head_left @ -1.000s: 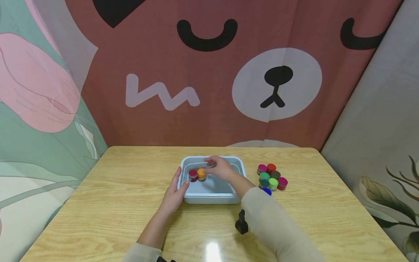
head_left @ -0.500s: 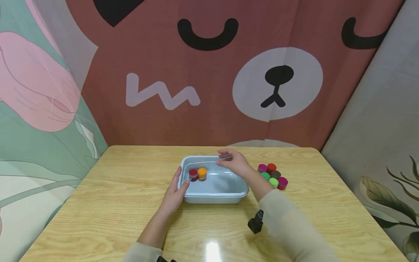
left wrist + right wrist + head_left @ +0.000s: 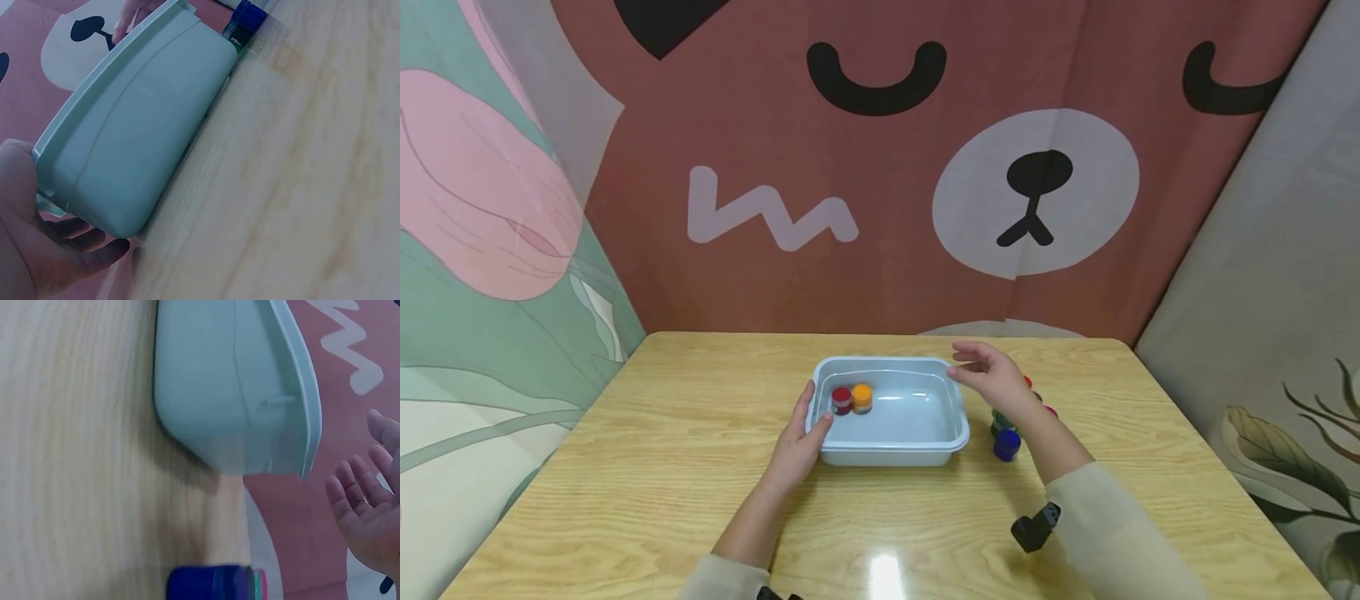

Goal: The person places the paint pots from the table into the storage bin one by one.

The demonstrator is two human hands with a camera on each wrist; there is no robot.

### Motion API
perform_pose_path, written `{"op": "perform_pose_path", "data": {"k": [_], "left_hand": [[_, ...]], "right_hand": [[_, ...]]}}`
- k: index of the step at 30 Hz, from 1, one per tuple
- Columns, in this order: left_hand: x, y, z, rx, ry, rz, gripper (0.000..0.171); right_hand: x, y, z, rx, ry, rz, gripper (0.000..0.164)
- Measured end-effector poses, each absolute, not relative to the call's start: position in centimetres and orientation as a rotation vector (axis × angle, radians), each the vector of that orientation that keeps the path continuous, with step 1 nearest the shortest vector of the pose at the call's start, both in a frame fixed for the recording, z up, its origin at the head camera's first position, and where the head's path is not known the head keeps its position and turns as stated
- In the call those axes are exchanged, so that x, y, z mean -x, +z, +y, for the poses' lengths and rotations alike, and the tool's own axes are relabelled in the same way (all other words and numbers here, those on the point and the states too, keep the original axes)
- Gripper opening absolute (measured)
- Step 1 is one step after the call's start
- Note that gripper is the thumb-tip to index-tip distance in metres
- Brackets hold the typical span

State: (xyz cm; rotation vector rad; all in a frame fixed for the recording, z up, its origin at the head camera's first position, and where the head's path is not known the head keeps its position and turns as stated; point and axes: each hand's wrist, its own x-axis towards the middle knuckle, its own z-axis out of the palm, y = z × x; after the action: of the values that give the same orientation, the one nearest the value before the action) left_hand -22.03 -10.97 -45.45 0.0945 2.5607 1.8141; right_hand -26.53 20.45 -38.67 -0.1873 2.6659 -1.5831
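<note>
A light blue plastic tray (image 3: 887, 457) sits on the table, its side wall (image 3: 131, 125) filling much of the left wrist view. My left hand (image 3: 797, 446) grips the tray's left end, thumb over the rim and fingers against the outside. Inside the tray, at the left, a small dark red-lidded jar (image 3: 842, 401) and an orange-lidded jar (image 3: 862, 398) stand side by side. My right hand (image 3: 1000, 383) is in the air by the tray's right rim, fingers relaxed and holding nothing. Several lidded jars lie partly hidden behind it, with a blue jar (image 3: 1007, 445) in front.
The wooden table (image 3: 647, 467) ends at a patterned curtain (image 3: 880, 283) along the back. A black wrist camera (image 3: 1035, 528) sticks out from the right sleeve (image 3: 1120, 533). More of the table surface extends to the left and right.
My right hand has left the orange jar in the tray and moved right, over the rim toward the loose jars. My left hand and the tray have stayed in place.
</note>
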Motion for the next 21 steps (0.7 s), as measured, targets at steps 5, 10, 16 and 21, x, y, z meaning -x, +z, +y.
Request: {"op": "perform_pose_path", "data": {"k": [5, 10, 16, 21], "left_hand": [[22.0, -45.4, -11.0, -0.096, 1.810, 2.555, 0.064], [22.0, -45.4, -11.0, -0.099, 1.823, 2.553, 0.064], [22.1, -45.5, -10.9, -0.101, 1.830, 2.555, 0.065], [22.2, -45.6, -11.0, -0.095, 1.831, 2.562, 0.066]], "right_hand": [[25.2, -39.6, 22.2, 0.184, -1.595, 2.728, 0.052], [23.6, -40.4, 23.8, 0.152, -1.620, 2.756, 0.055], [21.7, -41.3, 25.0, 0.110, -1.650, 2.760, 0.051], [20.6, -42.2, 25.6, 0.062, -1.624, 2.781, 0.051]]}}
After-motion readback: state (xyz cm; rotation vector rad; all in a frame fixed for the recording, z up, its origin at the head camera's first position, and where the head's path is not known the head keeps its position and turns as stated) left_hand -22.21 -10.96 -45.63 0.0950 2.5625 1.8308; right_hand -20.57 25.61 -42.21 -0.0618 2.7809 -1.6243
